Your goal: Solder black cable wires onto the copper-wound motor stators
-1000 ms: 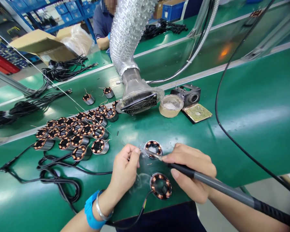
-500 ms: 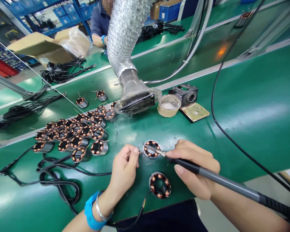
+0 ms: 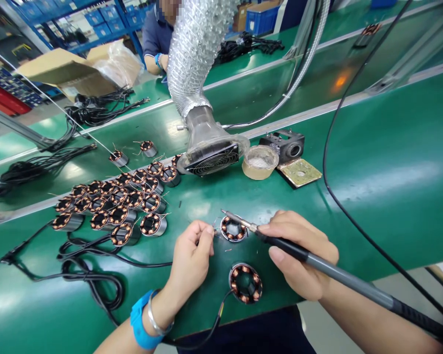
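My right hand (image 3: 304, 253) grips a soldering iron (image 3: 313, 260) like a pen. The iron's bare tip points left, over the far rim of a copper-wound motor stator (image 3: 233, 229). Beside that stator, my left hand (image 3: 192, 253) is closed in a pinch on thin wires (image 3: 217, 231) at its left edge. A black cable (image 3: 147, 265) runs from the left to under this hand; its end is hidden by the fingers. Nearer my body lies a second stator (image 3: 245, 283) with a black cable attached.
Several stators (image 3: 121, 215) stand grouped at left, beside coiled cable. A fume extractor nozzle (image 3: 214, 157) hangs over the bench (image 3: 372, 196). Behind the work are a round tub (image 3: 260, 162) and an iron stand with sponge (image 3: 300, 172). Across the line sits a person (image 3: 157, 39).
The soldering iron's tip has risen off the stator's left edge toward its far side. My left hand keeps its pinch. Two stators on the strip behind have shifted left.
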The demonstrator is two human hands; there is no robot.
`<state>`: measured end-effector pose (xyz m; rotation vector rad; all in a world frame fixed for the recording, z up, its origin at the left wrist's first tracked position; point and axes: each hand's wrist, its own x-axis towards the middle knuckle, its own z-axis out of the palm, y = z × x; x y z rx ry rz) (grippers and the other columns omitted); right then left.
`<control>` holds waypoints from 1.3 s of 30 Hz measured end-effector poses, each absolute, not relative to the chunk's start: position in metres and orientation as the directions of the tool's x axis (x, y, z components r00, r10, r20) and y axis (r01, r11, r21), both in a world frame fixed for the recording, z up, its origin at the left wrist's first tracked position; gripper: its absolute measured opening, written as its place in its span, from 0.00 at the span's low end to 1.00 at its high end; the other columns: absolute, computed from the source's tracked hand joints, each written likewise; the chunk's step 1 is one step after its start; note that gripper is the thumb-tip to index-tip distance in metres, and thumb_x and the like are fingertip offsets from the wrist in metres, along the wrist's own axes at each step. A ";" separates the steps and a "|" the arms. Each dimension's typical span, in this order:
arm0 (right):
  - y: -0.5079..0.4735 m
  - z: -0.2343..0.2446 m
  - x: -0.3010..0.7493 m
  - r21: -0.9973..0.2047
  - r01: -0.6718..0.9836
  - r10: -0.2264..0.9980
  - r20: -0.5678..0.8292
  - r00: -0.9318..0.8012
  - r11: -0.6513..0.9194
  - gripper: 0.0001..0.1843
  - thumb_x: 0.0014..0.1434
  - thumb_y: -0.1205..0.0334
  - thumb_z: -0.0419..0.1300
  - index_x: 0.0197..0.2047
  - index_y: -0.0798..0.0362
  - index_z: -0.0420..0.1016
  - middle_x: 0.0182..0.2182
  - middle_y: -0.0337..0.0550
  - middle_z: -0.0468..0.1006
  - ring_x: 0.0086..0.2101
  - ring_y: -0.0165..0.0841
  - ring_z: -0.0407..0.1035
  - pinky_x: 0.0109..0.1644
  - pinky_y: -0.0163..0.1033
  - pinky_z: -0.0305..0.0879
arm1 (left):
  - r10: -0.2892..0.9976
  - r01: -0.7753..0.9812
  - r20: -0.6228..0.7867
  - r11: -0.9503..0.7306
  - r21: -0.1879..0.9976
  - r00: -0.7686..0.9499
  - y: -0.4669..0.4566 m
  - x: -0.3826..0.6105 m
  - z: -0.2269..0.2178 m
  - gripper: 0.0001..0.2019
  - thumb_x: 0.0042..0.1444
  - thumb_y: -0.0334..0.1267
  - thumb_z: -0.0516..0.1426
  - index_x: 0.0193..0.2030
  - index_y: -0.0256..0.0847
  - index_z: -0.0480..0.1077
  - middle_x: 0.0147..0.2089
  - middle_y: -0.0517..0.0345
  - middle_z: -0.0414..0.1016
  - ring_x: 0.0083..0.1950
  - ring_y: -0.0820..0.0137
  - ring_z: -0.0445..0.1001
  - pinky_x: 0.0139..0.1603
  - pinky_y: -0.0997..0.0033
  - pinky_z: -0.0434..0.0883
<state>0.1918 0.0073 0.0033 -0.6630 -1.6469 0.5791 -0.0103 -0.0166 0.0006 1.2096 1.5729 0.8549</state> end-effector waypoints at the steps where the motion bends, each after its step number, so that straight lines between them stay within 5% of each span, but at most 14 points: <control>1: 0.008 0.003 0.192 -0.706 0.124 0.717 0.686 -0.125 0.697 0.18 0.57 0.71 0.56 0.51 0.52 0.75 0.31 0.44 0.76 0.27 0.34 0.69 0.28 0.41 0.67 | 0.964 0.303 -0.263 0.265 0.915 -0.050 -0.016 -0.011 0.001 0.15 0.65 0.46 0.50 0.30 0.41 0.63 0.21 0.66 0.63 0.25 0.74 0.61 0.31 0.74 0.59; 6: 0.014 0.002 0.182 -0.721 0.211 0.747 0.600 -0.285 0.660 0.18 0.63 0.73 0.56 0.55 0.51 0.70 0.35 0.41 0.80 0.28 0.28 0.73 0.32 0.33 0.71 | 0.964 0.302 -0.261 0.235 0.924 0.049 -0.018 -0.018 0.000 0.18 0.68 0.48 0.47 0.29 0.41 0.63 0.25 0.64 0.65 0.27 0.73 0.60 0.31 0.73 0.57; 11: 0.028 -0.003 0.163 -0.530 0.197 0.547 0.659 -0.517 0.825 0.09 0.66 0.72 0.54 0.47 0.53 0.72 0.31 0.42 0.78 0.29 0.29 0.70 0.34 0.34 0.68 | 0.971 0.304 -0.216 0.177 0.936 0.101 -0.023 -0.017 0.004 0.19 0.69 0.47 0.45 0.30 0.40 0.63 0.27 0.62 0.65 0.30 0.73 0.62 0.33 0.73 0.58; 16: 0.034 -0.008 0.159 -0.332 0.175 0.372 0.762 -0.530 0.927 0.12 0.69 0.69 0.48 0.46 0.53 0.72 0.24 0.40 0.73 0.26 0.30 0.67 0.30 0.35 0.64 | 0.959 0.368 -0.173 0.081 0.926 0.224 -0.022 -0.019 0.012 0.14 0.69 0.44 0.45 0.35 0.41 0.63 0.31 0.60 0.68 0.33 0.71 0.65 0.37 0.72 0.62; 22: 0.021 -0.015 0.169 -0.369 0.286 0.466 0.728 -0.502 0.884 0.15 0.61 0.75 0.55 0.49 0.51 0.71 0.30 0.42 0.75 0.29 0.33 0.71 0.32 0.37 0.69 | 0.963 0.658 -0.104 -0.089 0.748 0.249 -0.020 -0.024 0.022 0.07 0.66 0.36 0.48 0.41 0.42 0.66 0.38 0.56 0.70 0.38 0.67 0.67 0.40 0.69 0.61; 29: 0.015 -0.022 0.165 -0.373 0.273 0.462 0.734 -0.498 0.887 0.17 0.60 0.76 0.57 0.51 0.54 0.72 0.27 0.41 0.76 0.32 0.36 0.75 0.35 0.38 0.74 | 0.946 0.261 -0.274 0.224 0.939 0.173 -0.018 -0.020 0.003 0.15 0.65 0.48 0.50 0.31 0.41 0.62 0.27 0.63 0.66 0.29 0.73 0.61 0.33 0.73 0.59; 33: 0.014 -0.022 0.164 -0.365 0.284 0.462 0.718 -0.520 0.887 0.16 0.61 0.76 0.56 0.51 0.57 0.72 0.29 0.45 0.76 0.35 0.36 0.74 0.39 0.40 0.74 | 0.873 0.012 -0.436 0.445 0.896 0.220 -0.019 -0.016 -0.004 0.21 0.60 0.57 0.52 0.28 0.41 0.60 0.19 0.68 0.56 0.21 0.77 0.50 0.24 0.75 0.50; 39: 0.012 -0.018 0.163 -0.380 0.294 0.480 0.696 -0.534 0.877 0.16 0.61 0.75 0.56 0.52 0.57 0.73 0.31 0.46 0.75 0.32 0.35 0.71 0.37 0.40 0.72 | 0.928 0.120 -0.322 0.304 0.945 0.188 -0.025 -0.013 -0.002 0.21 0.65 0.52 0.48 0.26 0.41 0.60 0.22 0.65 0.58 0.24 0.75 0.55 0.29 0.73 0.56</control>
